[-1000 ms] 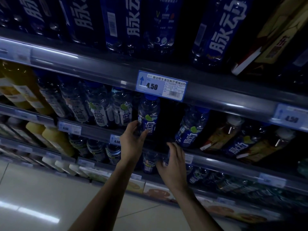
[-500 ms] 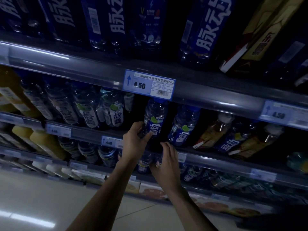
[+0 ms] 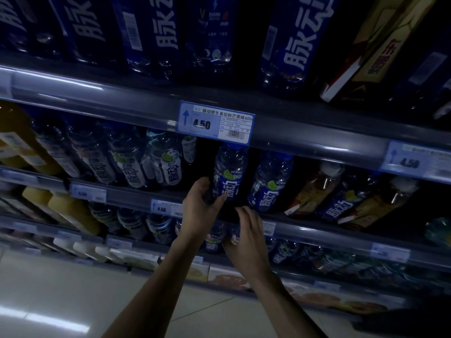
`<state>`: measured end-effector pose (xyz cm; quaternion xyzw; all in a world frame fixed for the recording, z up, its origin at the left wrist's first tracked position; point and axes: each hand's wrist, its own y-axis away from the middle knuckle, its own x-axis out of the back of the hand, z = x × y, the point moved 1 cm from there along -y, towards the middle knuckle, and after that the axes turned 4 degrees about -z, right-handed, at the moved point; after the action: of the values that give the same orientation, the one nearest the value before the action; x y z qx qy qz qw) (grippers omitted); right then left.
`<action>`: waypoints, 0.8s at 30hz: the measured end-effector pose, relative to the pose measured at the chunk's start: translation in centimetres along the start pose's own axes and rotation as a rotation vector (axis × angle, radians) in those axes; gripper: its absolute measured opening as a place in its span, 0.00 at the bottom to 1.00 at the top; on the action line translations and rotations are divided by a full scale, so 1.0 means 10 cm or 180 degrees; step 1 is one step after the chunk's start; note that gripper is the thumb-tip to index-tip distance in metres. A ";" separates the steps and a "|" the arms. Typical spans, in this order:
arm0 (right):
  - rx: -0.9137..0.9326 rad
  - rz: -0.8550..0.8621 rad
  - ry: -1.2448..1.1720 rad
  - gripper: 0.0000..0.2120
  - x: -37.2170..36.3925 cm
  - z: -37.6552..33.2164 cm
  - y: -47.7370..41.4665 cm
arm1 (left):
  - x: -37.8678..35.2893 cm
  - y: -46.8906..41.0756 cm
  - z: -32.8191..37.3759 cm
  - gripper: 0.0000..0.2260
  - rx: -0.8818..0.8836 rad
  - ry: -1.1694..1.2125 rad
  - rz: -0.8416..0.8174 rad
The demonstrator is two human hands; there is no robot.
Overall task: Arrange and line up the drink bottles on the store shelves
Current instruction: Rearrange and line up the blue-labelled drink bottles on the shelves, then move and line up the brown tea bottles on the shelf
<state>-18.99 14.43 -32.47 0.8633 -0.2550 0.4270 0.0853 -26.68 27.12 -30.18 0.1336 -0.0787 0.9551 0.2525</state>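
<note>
My left hand (image 3: 199, 206) grips the lower part of a clear blue-labelled drink bottle (image 3: 230, 172) that stands at the front of the middle shelf (image 3: 136, 195), under a 4.50 price tag (image 3: 214, 123). A second blue-labelled bottle (image 3: 269, 184) leans just to its right. My right hand (image 3: 250, 230) hovers below and between these two bottles with fingers apart, holding nothing, in front of the shelf edge.
A row of white-labelled bottles (image 3: 168, 162) fills the shelf to the left, with yellow juice bottles (image 3: 22, 142) beyond. Amber drink bottles (image 3: 314, 189) lean at the right. Large blue bottles (image 3: 292, 40) stand on the shelf above. Lower shelves hold more bottles; floor tiles (image 3: 48, 301) lie below.
My left hand has slid the held bottle rightward, closer to the leaning blue bottle. My right hand has stayed open just below them. The view has tilted slightly upward.
</note>
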 end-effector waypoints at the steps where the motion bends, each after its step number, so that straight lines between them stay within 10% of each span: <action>1: 0.0016 -0.0027 -0.0034 0.34 0.01 0.01 0.00 | 0.01 0.02 0.00 0.21 0.0039 -0.0023 0.0063; 24: -0.0406 0.0677 -0.0579 0.30 1.00 0.38 0.39 | -0.56 0.68 0.62 0.20 0.0010 -0.0263 -0.0289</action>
<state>-13.28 6.02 -27.34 0.8594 -0.3783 0.3366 0.0708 -24.10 17.30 -26.46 0.1767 -0.0814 0.9364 0.2919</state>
